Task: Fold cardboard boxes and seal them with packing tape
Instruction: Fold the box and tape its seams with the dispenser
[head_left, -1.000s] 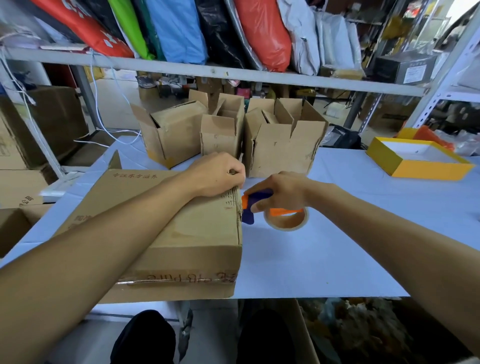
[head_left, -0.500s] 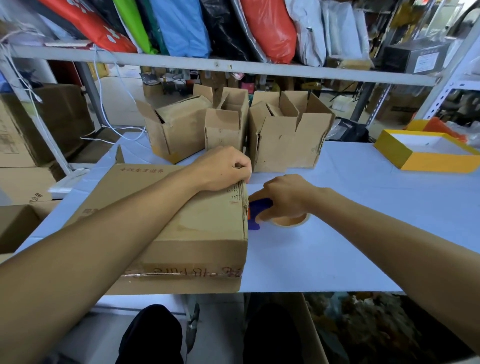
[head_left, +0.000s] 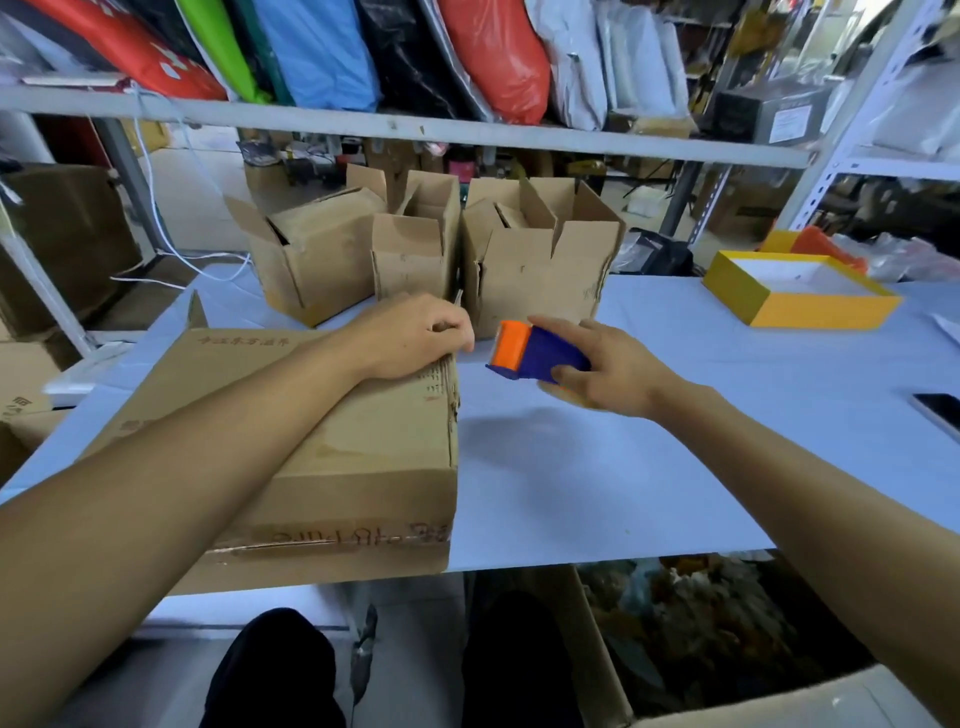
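A large closed cardboard box (head_left: 332, 457) lies at the table's front left. My left hand (head_left: 415, 335) rests on its far right corner with the fingers curled over the edge; whether they pinch anything I cannot tell. My right hand (head_left: 605, 371) grips a blue and orange tape dispenser (head_left: 530, 349), lifted off the table just right of that corner, orange end pointing at the box. The tape roll is mostly hidden under my palm.
Three open cardboard boxes (head_left: 535, 260) stand in a row behind my hands. A yellow box lid (head_left: 800, 293) lies at the back right, a phone (head_left: 943, 413) at the right edge. A shelf rail (head_left: 415, 127) runs overhead. White tabletop (head_left: 597, 483) lies between my arms.
My right hand has lifted the tape dispenser off the table and raised it beside the box's far corner. My left hand has stayed on the corner.
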